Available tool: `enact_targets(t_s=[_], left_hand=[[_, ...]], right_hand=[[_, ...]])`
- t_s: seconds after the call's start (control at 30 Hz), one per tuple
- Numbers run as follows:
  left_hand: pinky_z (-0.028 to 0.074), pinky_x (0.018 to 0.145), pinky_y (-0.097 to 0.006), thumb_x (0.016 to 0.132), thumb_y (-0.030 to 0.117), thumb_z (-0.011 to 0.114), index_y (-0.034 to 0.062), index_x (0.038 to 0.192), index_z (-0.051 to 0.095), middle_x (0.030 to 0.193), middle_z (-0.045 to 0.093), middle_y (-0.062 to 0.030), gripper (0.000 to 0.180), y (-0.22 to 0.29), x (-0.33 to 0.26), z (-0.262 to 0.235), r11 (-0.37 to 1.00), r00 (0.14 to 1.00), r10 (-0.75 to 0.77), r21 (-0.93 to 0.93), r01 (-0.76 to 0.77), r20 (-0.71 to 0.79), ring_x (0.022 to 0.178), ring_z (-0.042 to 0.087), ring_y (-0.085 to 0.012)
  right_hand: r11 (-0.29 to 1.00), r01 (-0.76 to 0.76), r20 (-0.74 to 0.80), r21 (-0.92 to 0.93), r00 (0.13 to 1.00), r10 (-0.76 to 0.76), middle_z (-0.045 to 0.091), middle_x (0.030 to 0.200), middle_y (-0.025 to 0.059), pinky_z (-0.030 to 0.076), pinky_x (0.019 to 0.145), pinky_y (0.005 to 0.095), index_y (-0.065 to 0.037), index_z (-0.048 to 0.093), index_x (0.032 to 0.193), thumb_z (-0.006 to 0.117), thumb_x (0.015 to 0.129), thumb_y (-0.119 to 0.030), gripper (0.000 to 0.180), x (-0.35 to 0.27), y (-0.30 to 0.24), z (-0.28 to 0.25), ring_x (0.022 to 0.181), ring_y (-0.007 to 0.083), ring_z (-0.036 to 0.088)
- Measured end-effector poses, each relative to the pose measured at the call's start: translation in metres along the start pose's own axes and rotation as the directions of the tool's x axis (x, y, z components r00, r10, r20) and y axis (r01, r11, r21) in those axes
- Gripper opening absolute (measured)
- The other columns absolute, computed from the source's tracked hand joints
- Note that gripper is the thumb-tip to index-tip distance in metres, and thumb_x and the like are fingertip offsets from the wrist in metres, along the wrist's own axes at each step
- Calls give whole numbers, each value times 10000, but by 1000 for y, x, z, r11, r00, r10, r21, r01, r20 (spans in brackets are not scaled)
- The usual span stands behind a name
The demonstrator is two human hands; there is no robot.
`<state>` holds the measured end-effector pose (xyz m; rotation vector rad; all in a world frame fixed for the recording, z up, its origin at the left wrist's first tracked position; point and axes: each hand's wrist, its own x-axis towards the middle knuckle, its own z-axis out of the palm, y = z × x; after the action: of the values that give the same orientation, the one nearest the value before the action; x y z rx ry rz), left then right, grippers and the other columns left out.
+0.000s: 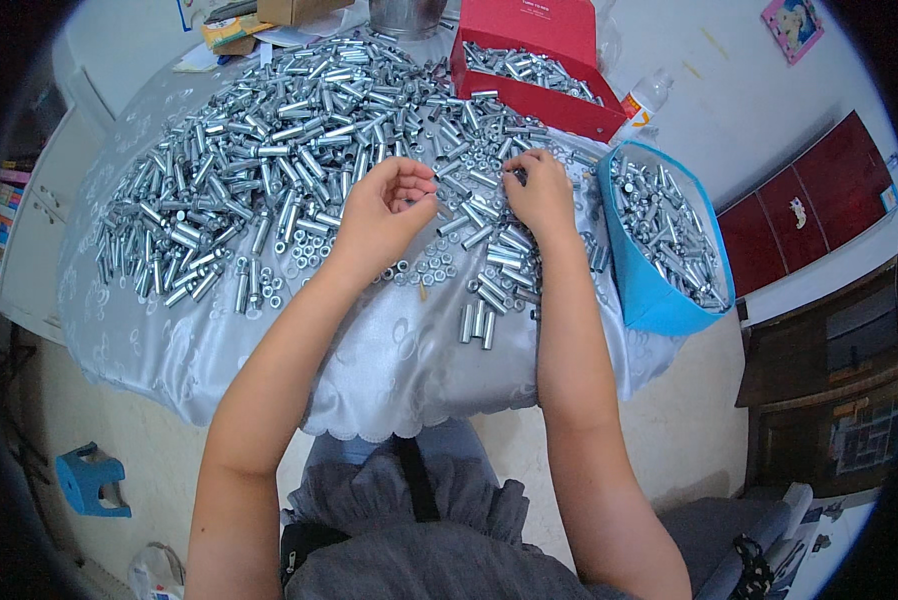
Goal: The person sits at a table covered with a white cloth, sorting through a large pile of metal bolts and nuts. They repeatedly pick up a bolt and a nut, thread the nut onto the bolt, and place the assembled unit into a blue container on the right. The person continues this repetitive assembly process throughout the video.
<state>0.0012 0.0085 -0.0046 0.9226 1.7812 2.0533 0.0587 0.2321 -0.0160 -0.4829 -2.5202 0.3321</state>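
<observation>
Over the middle of the pile my left hand [384,210] has its fingers curled toward the thumb; anything between them is too small to make out. My right hand [542,192] is closed, fingertips bent down at the loose metal parts near the red box. What it grips, if anything, is hidden. Around both hands lie shiny metal sleeve anchor bolts [299,130] in a broad heap, mostly to the left and far side. Loose hex nuts [434,265] are scattered between my forearms. A few metal sleeves [477,322] lie together nearer the table's front edge.
A red open box [609,118] with metal parts stands at the far right. Beside my right forearm is a blue fabric bin [659,300] filled with bolts. Behind it stands a clear bottle [651,95]. A metal bucket [406,15] sits at the back; a blue stool [93,480] stands on the floor.
</observation>
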Motion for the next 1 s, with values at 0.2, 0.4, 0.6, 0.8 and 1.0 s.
enact_targets(t_s=[0.2,0.4,0.6,0.8,1.0], left_hand=[[460,749,-209,783,-1,609,-6,1012,545,930,585,-52,238,4,-1,-1,998,999,-53,-22,54,7,838,555,-91],[462,767,-219,780,-1,607,-2,1004,557,925,587,-51,230,3,-1,-2,999,1000,-21,27,21,-7,844,559,-96],[461,771,-214,781,3,619,3,1007,557,919,592,-51,234,4,0,-4,998,1000,-2,55,2,-9,838,563,-94],[467,762,-214,786,17,657,6,1006,542,891,598,-46,249,3,-1,-2,998,999,-38,-42,40,38,816,579,-95],[486,754,-231,773,-2,664,11,1020,517,944,590,-73,288,7,-3,1,977,988,154,149,-153,4,846,608,-122]], right_hand=[[998,-34,-33,-61,999,32,582,966,110,395,866,441,-119,665,882,611,733,-218,187,0,-3,2,970,302,537],[983,-170,0,-61,985,171,585,959,118,372,883,460,-158,674,880,653,727,-220,167,-2,-4,-5,971,308,538],[974,-207,-27,-91,978,205,585,1005,119,354,905,458,-192,700,903,687,725,-252,188,-3,-1,-3,982,301,529],[973,-96,-84,-210,993,80,590,978,109,354,871,466,-186,705,861,705,712,-241,159,-6,-8,-11,940,286,526],[879,-35,-86,475,993,86,576,755,9,420,634,314,-73,651,875,675,782,-187,149,-3,-27,-19,689,136,528]])
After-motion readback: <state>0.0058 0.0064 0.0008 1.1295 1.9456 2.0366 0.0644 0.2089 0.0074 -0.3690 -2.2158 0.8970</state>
